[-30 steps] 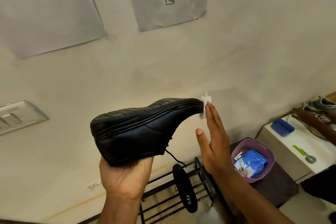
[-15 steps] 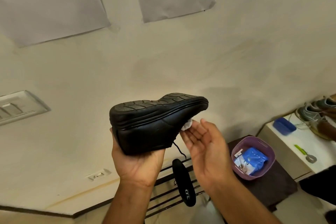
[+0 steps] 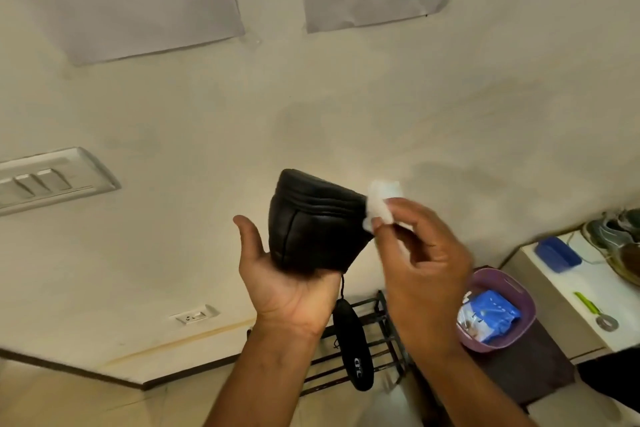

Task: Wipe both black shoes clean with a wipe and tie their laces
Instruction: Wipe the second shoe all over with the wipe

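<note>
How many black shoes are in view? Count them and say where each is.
2: one black leather shoe resting in the left hand, and a second black shoe on the dark metal rack below. Others may be hidden.

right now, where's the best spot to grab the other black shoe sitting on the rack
Probably across the middle of the black shoe from above. It lies sole up along the rack, long and narrow, so fingers can wrap both sides. Its opening is hidden underneath.

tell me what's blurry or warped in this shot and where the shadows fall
Head view: the right hand and the white wipe are smeared by motion blur, while the left hand and the black shoe look sharper. The wide lens bows the wall and tilts the switch plate. Soft, even light; a faint shadow sits on the wall right of the wipe.
</note>
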